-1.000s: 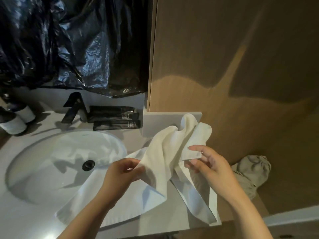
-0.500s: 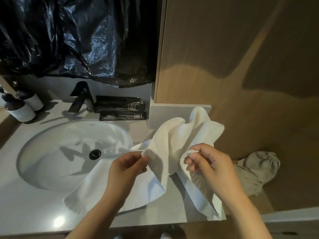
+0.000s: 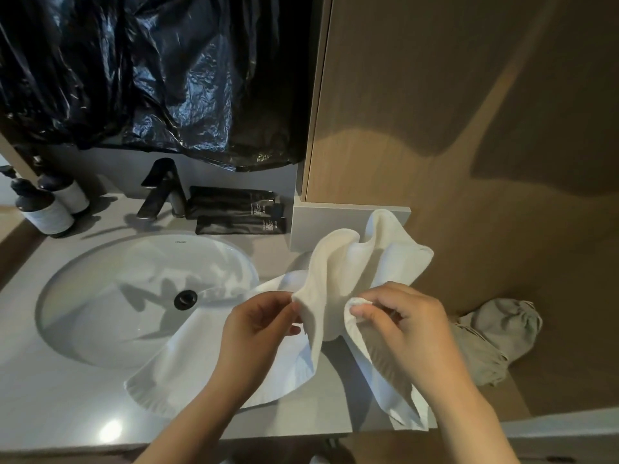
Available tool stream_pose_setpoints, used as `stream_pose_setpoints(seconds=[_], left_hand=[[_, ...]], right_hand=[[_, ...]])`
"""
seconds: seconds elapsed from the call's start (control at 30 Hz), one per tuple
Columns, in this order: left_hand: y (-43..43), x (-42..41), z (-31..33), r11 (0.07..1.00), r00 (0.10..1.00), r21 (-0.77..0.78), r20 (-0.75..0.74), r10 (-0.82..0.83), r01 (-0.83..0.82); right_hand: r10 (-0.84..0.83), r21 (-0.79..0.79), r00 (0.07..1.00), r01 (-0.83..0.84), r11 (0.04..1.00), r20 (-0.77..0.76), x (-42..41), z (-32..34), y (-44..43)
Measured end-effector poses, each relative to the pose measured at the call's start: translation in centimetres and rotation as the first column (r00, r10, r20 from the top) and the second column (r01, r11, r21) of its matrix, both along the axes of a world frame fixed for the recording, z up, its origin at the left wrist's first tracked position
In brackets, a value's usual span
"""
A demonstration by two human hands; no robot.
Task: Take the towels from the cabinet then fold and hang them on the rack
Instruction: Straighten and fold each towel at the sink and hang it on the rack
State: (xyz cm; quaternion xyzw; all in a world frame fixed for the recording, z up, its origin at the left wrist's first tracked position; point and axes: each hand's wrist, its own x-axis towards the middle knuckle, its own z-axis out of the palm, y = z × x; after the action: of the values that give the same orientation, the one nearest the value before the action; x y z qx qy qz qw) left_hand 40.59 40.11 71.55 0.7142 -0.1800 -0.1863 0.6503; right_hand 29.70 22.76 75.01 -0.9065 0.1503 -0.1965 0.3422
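From the head view, a white terry cloth towel (image 3: 338, 279) is bunched above the grey stone countertop (image 3: 50, 403), its lower part draped over the rim of the white oval sink (image 3: 110, 296). The left hand (image 3: 258, 333) pinches one edge; the right hand (image 3: 402, 326) pinches another, fingers curled.

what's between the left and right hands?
Head view: a bunched, upright fold of the white terry towel fills the gap between the left hand and the right hand. Each hand pinches the towel's edge.
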Motion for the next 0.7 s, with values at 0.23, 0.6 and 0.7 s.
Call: stream_pose_setpoints(seconds=[0.23,0.6,0.7], left_hand=[[-0.1,-0.2,0.2,0.998,0.996,0.018,0.060,-0.066,0.065],[-0.4,-0.6,0.6,0.991,0.987,0.055,0.097,-0.124,0.120],[-0.4,-0.6,0.7,0.989,0.984,0.067,0.110,-0.139,0.133]], right_hand=[[0.054,0.111,0.990,-0.040,0.993,-0.128,0.6,-0.1,1.0],[0.046,0.023,0.993,-0.044,0.999,-0.109,1.5,-0.2,2.0],[0.021,0.030,0.995,-0.018,0.999,-0.096,1.6,-0.4,1.8]])
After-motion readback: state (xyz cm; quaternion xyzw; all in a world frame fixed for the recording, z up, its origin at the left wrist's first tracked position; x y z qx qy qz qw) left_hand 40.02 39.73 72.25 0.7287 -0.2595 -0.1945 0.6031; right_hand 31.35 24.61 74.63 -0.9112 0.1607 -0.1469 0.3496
